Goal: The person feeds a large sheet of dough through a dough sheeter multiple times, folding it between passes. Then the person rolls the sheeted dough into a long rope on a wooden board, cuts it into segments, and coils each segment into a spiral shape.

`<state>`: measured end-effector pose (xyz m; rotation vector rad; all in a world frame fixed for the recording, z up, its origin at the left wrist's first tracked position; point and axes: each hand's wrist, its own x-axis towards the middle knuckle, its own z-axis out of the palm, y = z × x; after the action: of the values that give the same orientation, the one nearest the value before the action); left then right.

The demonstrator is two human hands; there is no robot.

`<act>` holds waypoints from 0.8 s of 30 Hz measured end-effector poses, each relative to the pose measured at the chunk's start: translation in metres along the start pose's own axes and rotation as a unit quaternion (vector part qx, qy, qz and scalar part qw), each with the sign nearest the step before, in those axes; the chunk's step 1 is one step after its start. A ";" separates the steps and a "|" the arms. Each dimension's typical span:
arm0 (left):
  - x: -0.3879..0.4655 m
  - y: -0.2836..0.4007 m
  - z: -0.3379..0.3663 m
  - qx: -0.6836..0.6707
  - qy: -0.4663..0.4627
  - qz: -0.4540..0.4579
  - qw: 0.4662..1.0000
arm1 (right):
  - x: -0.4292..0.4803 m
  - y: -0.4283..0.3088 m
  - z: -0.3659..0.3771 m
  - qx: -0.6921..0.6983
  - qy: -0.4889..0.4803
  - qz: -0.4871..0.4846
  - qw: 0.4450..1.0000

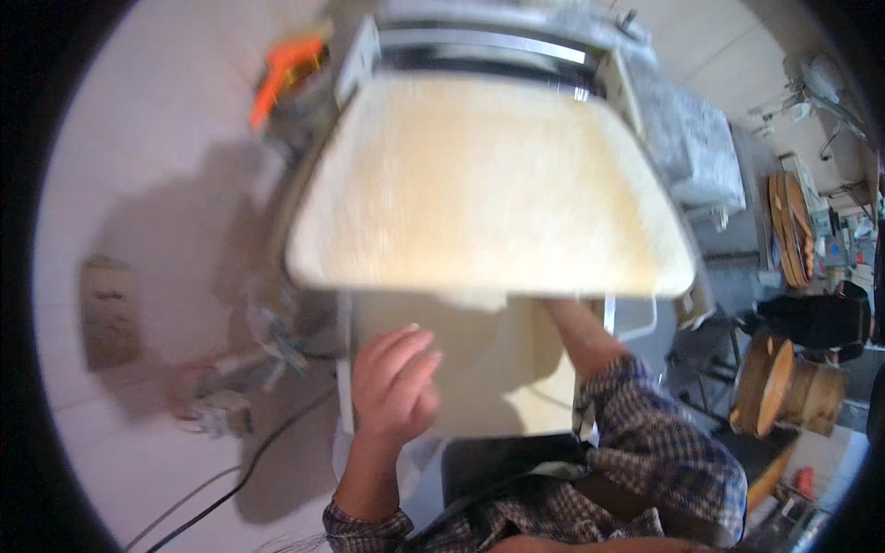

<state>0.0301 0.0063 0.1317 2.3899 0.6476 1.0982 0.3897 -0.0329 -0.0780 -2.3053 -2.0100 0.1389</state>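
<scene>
A cream-coloured board or tray (484, 200) with rounded corners slopes in front of me, its surface dusted pale along the sides. It leads up to a metal roller (484, 62) in the machine's frame. Beneath its near edge lies a lower cream tray (477, 394), partly in shadow. My left hand (397, 380) hovers over the left side of that lower tray, fingers slightly bent and holding nothing. My right forearm (584, 332) reaches under the upper board, which hides the right hand; what it touches cannot be seen. The picture is blurred.
Dark cables (263, 449) run over the floor at left. A blurred orange object (287, 72) stands beside the machine's far left. A grey, whitish-coated housing (691, 145) juts out at right. Beyond are round wooden pieces (788, 228) and a wooden tub-like object (764, 387).
</scene>
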 end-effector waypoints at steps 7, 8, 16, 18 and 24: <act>0.243 -0.071 0.051 0.025 -0.087 -0.015 0.996 | -0.055 -0.097 -0.264 0.426 -0.397 -0.269 0.767; 0.269 -0.099 0.062 0.081 -0.101 -0.016 0.991 | -0.035 -0.075 -0.300 0.446 -0.289 -0.264 0.805; 0.383 -0.212 0.220 0.294 -0.173 -0.058 0.938 | 0.256 0.132 -0.252 -0.095 0.092 -0.034 0.991; 0.397 -0.229 0.223 0.317 -0.144 -0.019 0.937 | 0.290 0.147 -0.229 -0.156 0.128 -0.011 0.979; 0.411 -0.248 0.206 0.313 -0.174 0.065 0.932 | 0.303 0.147 -0.216 -0.101 0.019 -0.029 0.994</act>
<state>0.3708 0.4016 0.1105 3.1055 0.8072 0.5201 0.6018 0.2469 0.1141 -2.3395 -2.1589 -0.1171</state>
